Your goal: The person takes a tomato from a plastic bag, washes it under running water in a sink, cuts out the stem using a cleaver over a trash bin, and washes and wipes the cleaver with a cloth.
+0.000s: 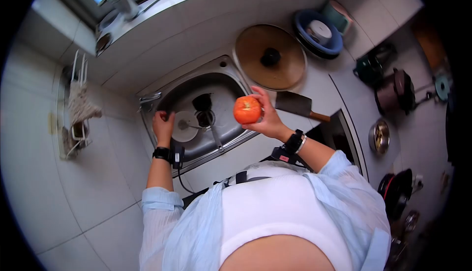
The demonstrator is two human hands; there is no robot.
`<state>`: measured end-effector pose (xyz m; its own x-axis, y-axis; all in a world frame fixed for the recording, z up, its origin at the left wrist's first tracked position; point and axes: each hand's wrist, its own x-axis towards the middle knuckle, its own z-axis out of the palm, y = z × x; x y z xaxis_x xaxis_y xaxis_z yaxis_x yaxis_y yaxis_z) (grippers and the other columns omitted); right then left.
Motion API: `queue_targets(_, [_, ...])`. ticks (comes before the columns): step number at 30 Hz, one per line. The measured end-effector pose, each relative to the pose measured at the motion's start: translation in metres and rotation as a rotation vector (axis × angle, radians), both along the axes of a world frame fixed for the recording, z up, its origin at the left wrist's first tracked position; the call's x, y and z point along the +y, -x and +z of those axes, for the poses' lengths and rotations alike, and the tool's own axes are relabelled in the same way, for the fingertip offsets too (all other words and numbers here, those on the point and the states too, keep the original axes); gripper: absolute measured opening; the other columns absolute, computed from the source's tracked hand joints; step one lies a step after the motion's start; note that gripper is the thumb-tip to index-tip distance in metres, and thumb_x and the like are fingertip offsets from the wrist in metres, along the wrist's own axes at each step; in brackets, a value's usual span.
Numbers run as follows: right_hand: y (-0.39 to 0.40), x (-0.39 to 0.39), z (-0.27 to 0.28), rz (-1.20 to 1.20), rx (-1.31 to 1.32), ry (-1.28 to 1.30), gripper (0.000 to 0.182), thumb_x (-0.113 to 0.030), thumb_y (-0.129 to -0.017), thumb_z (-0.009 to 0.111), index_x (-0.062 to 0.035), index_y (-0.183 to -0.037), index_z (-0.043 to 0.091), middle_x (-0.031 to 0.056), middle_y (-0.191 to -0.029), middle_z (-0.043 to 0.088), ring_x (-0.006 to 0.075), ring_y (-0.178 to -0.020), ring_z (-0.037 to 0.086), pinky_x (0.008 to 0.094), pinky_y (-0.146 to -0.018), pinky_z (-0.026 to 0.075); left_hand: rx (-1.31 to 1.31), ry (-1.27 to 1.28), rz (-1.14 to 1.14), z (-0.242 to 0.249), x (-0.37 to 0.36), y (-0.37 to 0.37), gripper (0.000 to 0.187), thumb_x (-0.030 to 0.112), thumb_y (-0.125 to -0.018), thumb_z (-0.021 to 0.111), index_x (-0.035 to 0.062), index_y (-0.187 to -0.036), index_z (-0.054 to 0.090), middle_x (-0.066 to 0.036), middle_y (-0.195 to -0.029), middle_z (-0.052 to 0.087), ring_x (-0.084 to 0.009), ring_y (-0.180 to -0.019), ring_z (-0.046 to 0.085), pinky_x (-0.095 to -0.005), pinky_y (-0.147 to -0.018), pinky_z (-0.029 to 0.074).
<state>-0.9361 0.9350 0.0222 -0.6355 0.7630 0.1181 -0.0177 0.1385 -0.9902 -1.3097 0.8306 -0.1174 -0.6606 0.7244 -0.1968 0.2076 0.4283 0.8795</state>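
Note:
My right hand [268,121] is closed around an orange-red tomato [247,110], held up over the right edge of the steel sink [228,86]. Its top faces the camera and shows a pale mark. Over the sink's left side, my left hand [163,124] has its fingers slightly bent and a gap between thumb and forefinger; nothing shows in it. Just right of those fingers lies a white dish [186,132] with a grey round-headed utensil on it. The tap [150,97] is beyond my left hand. A dark strainer piece [202,102] sits by the drain.
Right of the sink lie a cleaver [294,103] and a glass lid [270,74] leaning near the wall. Blue basins [330,40] stand in the corner. Farther right are a dark pot [395,91] and a steel bowl [379,137]. A wire rack [78,104] hangs left.

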Motion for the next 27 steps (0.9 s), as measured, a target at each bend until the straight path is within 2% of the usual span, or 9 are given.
queue_targets(2, [-0.006,-0.001,0.000,-0.016,-0.043,-0.048,0.098,-0.009,-0.058,0.081,-0.0134,-0.137,0.022,0.0119,-0.115,0.046,0.0225,-0.106,0.051,0.0325,-0.095,0.041,0.517,0.475,-0.419,-0.038,-0.002,0.007,0.059,0.011,-0.080,0.058,0.0155,-0.134,0.035,-0.015,-0.135,0.038,-0.0342,-0.122,0.040,-0.0621,-0.091,0.031])
queue_targets(5, [-0.018,-0.003,-0.004,-0.026,-0.071,-0.066,0.098,-0.011,-0.057,0.081,-0.0134,-0.136,0.022,0.0132,-0.113,0.048,0.0246,-0.105,0.052,0.0330,-0.095,0.040,0.929,0.659,-0.492,0.023,-0.017,-0.063,0.065,0.002,-0.073,0.056,0.0196,-0.133,0.038,-0.015,-0.139,0.032,-0.0391,-0.128,0.030,-0.0683,-0.089,0.030])
queue_targets(9, [-0.041,0.006,-0.001,0.017,-0.066,-0.106,0.100,-0.008,-0.060,0.082,-0.0145,-0.138,0.020,0.0105,-0.118,0.045,0.0196,-0.110,0.048,0.0320,-0.095,0.042,0.814,0.621,-0.450,0.056,0.002,-0.076,0.065,0.004,-0.072,0.061,0.0189,-0.131,0.041,-0.013,-0.140,0.030,-0.0403,-0.128,0.028,-0.0700,-0.087,0.031])
queue_targets(12, [-0.058,0.014,0.005,-0.024,-0.018,-0.101,0.100,-0.011,-0.056,0.082,-0.0143,-0.136,0.022,0.0136,-0.115,0.048,0.0253,-0.106,0.051,0.0337,-0.096,0.038,0.685,0.486,-0.511,-0.026,0.019,-0.001,0.069,0.007,-0.070,0.064,0.0216,-0.133,0.039,-0.013,-0.142,0.027,-0.0410,-0.126,0.032,-0.0651,-0.089,0.034])
queue_targets(17, [-0.079,0.038,-0.016,-0.104,0.079,-0.257,0.100,-0.011,-0.055,0.083,-0.0145,-0.136,0.024,0.0133,-0.116,0.048,0.0273,-0.109,0.051,0.0345,-0.095,0.040,0.919,0.836,-0.475,0.073,0.016,-0.089,0.087,0.006,-0.068,0.062,0.0305,-0.142,0.021,-0.010,-0.151,-0.002,-0.0476,-0.129,0.024,-0.0646,-0.095,0.029])
queue_targets(19, [-0.090,0.037,-0.007,-0.123,0.117,-0.147,0.094,-0.011,-0.053,0.083,-0.0119,-0.130,0.030,0.0122,-0.127,0.041,0.0291,-0.111,0.049,0.0350,-0.094,0.041,1.042,0.785,-0.577,0.062,0.016,-0.082,0.088,0.018,-0.069,0.067,0.0235,-0.143,0.020,-0.012,-0.148,0.018,-0.0446,-0.130,0.026,-0.0572,-0.103,0.026])
queue_targets(23, [-0.111,0.041,-0.003,-0.197,0.054,-0.244,0.100,-0.013,-0.054,0.084,-0.0135,-0.133,0.024,0.0149,-0.118,0.045,0.0297,-0.108,0.050,0.0346,-0.095,0.040,0.979,0.449,-0.496,0.080,0.024,-0.085,0.036,0.009,-0.067,0.065,0.0029,-0.101,0.055,-0.021,-0.107,0.053,-0.0418,-0.101,0.050,-0.0469,-0.087,0.042])
queue_targets(26, [-0.142,0.038,0.015,-0.280,0.068,-0.290,0.099,-0.012,-0.056,0.083,-0.0134,-0.134,0.022,0.0158,-0.113,0.048,0.0288,-0.106,0.051,0.0347,-0.094,0.040,0.914,0.260,-0.330,0.062,0.034,-0.072,0.017,-0.005,-0.068,0.048,-0.0015,-0.083,0.055,-0.020,-0.082,0.058,-0.0420,-0.084,0.055,-0.0452,-0.076,0.045])
queue_targets(27, [-0.156,0.036,0.022,-0.311,0.064,-0.300,0.099,-0.011,-0.056,0.082,-0.0132,-0.134,0.022,0.0158,-0.113,0.049,0.0288,-0.106,0.051,0.0346,-0.094,0.040,0.826,0.345,-0.452,0.047,0.041,-0.049,0.041,0.003,-0.068,0.062,0.0020,-0.108,0.056,-0.027,-0.116,0.052,-0.0414,-0.104,0.053,-0.0431,-0.085,0.044])
